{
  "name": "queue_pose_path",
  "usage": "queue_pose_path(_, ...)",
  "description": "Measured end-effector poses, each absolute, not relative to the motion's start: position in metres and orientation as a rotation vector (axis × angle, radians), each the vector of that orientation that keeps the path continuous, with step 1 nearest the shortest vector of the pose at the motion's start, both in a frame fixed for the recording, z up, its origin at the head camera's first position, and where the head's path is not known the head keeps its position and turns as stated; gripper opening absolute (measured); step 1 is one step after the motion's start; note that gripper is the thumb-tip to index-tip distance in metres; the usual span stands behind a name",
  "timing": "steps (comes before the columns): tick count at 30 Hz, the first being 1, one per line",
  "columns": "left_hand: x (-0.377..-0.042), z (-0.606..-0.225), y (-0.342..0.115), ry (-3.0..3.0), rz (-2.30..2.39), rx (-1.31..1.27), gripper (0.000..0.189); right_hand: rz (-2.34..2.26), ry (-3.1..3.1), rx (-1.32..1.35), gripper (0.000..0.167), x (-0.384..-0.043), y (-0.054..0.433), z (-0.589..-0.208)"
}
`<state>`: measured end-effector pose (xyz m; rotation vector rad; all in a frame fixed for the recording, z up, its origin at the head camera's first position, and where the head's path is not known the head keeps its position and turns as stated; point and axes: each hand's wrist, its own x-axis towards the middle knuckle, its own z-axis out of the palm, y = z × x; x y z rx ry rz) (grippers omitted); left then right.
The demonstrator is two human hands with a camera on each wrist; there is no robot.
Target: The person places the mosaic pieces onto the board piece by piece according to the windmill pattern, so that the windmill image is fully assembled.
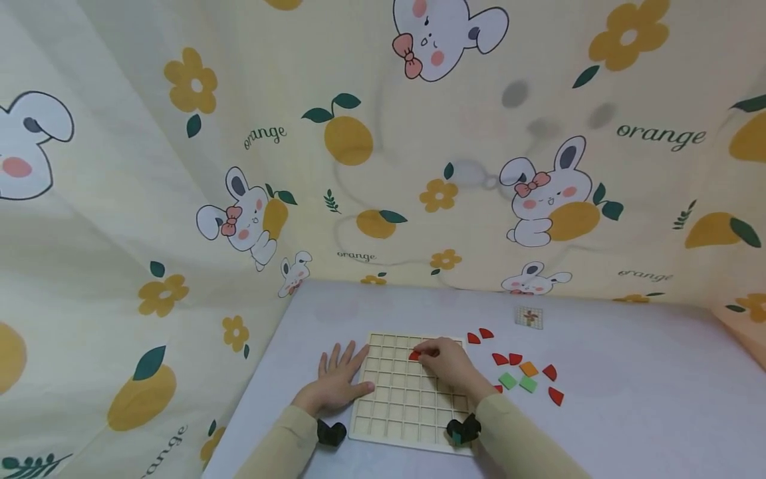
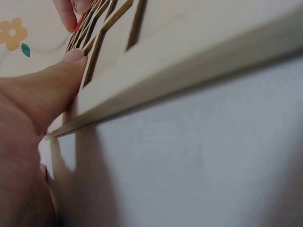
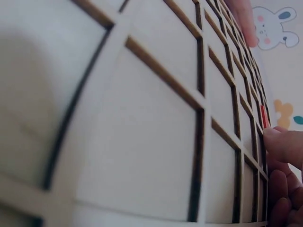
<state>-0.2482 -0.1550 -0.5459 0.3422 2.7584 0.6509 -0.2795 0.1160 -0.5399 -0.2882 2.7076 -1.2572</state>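
The word "orange" point(image 1: 661, 134) repeats on the patterned cloth point(image 1: 559, 73), behind the desk point(image 1: 646, 399) and to its left.

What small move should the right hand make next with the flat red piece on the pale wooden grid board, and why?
Probably the right hand should gently press the flat red piece into the pale wooden grid board: the hand pinches it there, whether it sits flat is unclear, and the spread left hand rests at the board's left edge.
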Motion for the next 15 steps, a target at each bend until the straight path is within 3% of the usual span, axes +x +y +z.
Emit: queue_pose_path(15,-0.2497,-0.5480,-0.1547,2.764,0.627,0.335,0.084,-1.218,2.732,-0.306,0.015,-0.2768,0.1125,-0.5400)
